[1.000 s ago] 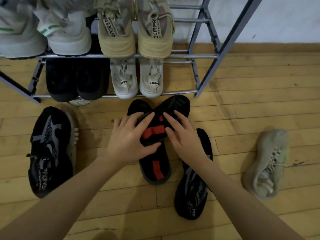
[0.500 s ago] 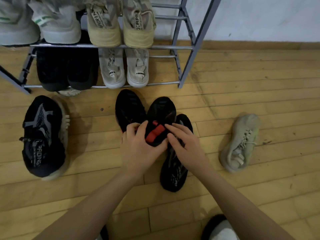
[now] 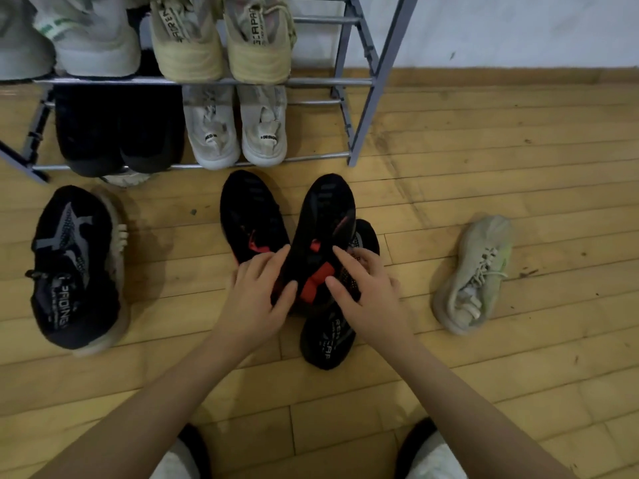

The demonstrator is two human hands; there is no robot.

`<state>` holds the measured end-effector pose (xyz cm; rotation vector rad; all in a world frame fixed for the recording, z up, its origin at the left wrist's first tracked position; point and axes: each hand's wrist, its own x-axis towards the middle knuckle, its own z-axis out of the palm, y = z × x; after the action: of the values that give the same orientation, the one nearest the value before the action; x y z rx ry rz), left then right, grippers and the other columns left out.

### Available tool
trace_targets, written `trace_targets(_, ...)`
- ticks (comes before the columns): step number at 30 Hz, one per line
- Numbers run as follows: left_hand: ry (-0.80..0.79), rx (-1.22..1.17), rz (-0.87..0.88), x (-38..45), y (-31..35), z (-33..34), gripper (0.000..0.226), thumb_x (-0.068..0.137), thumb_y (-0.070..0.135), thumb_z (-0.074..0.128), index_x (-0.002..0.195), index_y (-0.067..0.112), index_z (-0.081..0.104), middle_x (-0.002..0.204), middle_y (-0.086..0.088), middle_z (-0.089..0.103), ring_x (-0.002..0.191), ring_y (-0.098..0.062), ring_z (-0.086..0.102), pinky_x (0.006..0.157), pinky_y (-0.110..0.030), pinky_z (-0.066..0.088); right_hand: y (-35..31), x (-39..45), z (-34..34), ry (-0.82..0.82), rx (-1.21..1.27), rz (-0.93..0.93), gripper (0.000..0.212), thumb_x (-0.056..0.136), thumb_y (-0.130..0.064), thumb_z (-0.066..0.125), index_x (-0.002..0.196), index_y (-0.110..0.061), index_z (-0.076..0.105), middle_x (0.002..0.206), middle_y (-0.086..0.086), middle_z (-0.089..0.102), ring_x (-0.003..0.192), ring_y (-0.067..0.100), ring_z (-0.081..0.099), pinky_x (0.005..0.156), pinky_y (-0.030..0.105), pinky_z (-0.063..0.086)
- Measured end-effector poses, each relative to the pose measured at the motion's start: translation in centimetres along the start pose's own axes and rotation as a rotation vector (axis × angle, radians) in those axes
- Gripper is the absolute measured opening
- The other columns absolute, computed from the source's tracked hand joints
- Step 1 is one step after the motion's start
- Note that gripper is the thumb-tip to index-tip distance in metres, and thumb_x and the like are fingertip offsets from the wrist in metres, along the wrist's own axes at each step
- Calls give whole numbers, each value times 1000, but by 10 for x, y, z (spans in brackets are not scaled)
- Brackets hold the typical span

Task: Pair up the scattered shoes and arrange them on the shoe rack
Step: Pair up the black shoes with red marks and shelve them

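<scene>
Two black shoes with red accents lie on the wooden floor before the grey metal shoe rack point(image 3: 366, 98). The right one point(image 3: 325, 229) is tilted and raised at the heel, gripped at its red heel tab by my left hand point(image 3: 256, 299) and my right hand point(image 3: 366, 292). Its mate point(image 3: 249, 216) lies flat just to the left, under my left fingers. Beneath my right hand lies a black-and-grey knit shoe point(image 3: 326, 340). A matching black-and-grey shoe point(image 3: 72, 267) sits far left. A single pale beige shoe point(image 3: 473, 274) rests on its side at the right.
The rack holds pairs: beige shoes point(image 3: 221, 39) and white shoes point(image 3: 93, 46) on top, black shoes point(image 3: 117, 133) and cream shoes point(image 3: 235, 129) below. A pale shoe toe point(image 3: 126, 179) peeks from under the rack. My knees show at the bottom edge. Bare floor spreads to the right.
The crossed red-accented shoes have been separated: the top one is swung upright beside its mate and lifted at the heel. My hands shifted back toward its heel tab.
</scene>
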<state>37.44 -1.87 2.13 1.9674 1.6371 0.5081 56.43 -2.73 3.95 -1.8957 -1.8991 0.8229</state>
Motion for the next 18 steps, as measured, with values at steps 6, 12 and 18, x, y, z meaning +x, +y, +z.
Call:
trace_targets(6, -13, 36, -105, -9, -30, -15, 54, 91, 48, 34, 142, 34, 30, 143, -1, 34, 128, -25, 34, 104, -44, 24, -32, -1, 34, -146, -344, -84, 73, 80, -77, 32, 141, -55, -2, 158, 8, -7, 142, 38, 7, 109, 56, 20)
trace_targets(12, -214, 60, -123, -7, -44, -8, 49, 97, 40, 36, 144, 40, 21, 155, 2, 12, 139, -23, 17, 110, -42, 15, -29, 8, 42, -50, -291, -116, 58, 87, -59, 47, 141, -43, 31, 154, 10, 20, 135, 45, 24, 102, 59, 33)
trace_targets(18, -114, 71, -99, -8, -37, -1, 55, 93, 44, 42, 144, 35, 25, 155, -3, 10, 137, -26, 27, 108, -46, 24, -9, 8, 19, -41, -190, -142, 53, 85, -55, 49, 136, -46, 39, 154, 3, 17, 139, 33, 20, 107, 53, 29)
